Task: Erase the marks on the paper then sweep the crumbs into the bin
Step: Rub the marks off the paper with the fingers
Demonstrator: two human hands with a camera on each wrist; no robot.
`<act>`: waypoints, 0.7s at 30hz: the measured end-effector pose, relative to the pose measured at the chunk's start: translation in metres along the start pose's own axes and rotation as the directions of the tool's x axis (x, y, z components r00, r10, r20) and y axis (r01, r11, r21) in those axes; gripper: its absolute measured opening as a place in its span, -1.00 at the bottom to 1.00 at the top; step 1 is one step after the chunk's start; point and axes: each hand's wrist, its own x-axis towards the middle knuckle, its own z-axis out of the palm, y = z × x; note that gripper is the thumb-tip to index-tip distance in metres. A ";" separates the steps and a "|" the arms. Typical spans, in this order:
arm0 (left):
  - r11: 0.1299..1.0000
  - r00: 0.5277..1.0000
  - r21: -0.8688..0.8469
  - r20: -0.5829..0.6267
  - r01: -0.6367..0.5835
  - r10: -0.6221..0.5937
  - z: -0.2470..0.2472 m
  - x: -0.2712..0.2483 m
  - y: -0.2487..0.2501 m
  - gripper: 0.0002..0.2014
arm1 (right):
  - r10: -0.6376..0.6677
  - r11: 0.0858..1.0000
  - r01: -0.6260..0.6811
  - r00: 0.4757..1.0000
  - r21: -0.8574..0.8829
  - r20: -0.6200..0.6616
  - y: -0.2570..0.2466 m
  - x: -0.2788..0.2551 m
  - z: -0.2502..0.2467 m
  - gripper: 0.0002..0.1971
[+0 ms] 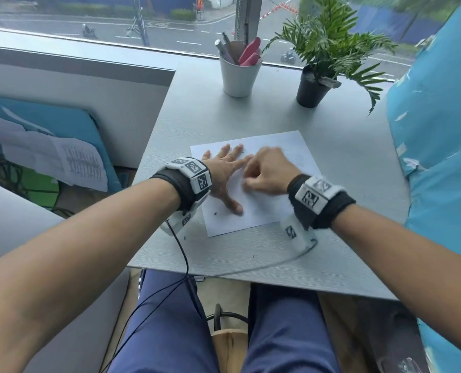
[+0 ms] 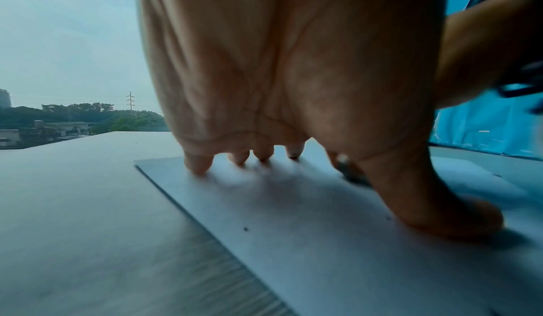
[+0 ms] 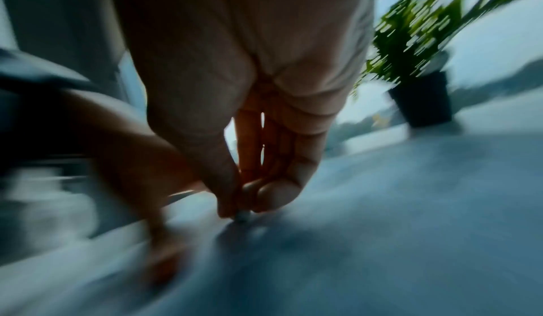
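A white sheet of paper (image 1: 277, 205) lies on the grey table (image 1: 197, 103). My left hand (image 1: 225, 170) is spread flat on the sheet's left part, fingers and thumb pressing it down (image 2: 293, 89). My right hand (image 1: 264, 170) is curled beside it over the middle of the sheet, blurred. In the right wrist view its thumb and fingers pinch a small greyish eraser (image 3: 243, 215) whose tip touches the paper. The same eraser (image 2: 343, 161) shows past my left palm. Dark crumbs (image 1: 215, 212) lie on the sheet's near left corner, and a speck (image 2: 245, 229) lies near its edge.
A white cup (image 1: 238, 76) of pens and pink scissors stands at the table's back, a potted fern (image 1: 312, 87) right of it. A blue cloth (image 1: 439, 130) hangs along the right edge. More crumbs (image 1: 253, 256) dot the table in front. Cables trail off the near edge.
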 end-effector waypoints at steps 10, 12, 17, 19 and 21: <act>0.998 0.998 0.024 0.030 0.056 -0.057 -0.006 0.002 0.008 0.46 | 0.064 0.996 -0.067 0.996 -0.055 -0.055 0.013 0.011 -0.005 -0.85; 0.996 0.996 0.038 0.049 0.075 -0.077 -0.009 0.005 0.011 0.51 | -0.018 1.000 0.020 0.995 -0.022 0.097 -0.011 -0.012 0.015 -0.89; 0.997 0.996 0.033 0.056 0.065 -0.067 -0.009 0.003 0.010 0.50 | 0.145 0.988 -0.147 0.987 -0.039 -0.064 0.023 0.022 -0.024 -0.85; 0.996 0.995 0.040 0.055 0.076 -0.078 -0.010 0.003 0.009 0.51 | 0.170 0.981 -0.182 0.974 -0.064 -0.151 0.030 0.029 -0.029 -0.84; 0.996 0.995 0.040 0.060 0.083 -0.085 -0.010 0.004 0.011 0.52 | 0.109 0.991 -0.117 0.989 -0.072 -0.100 0.013 0.014 -0.010 -0.84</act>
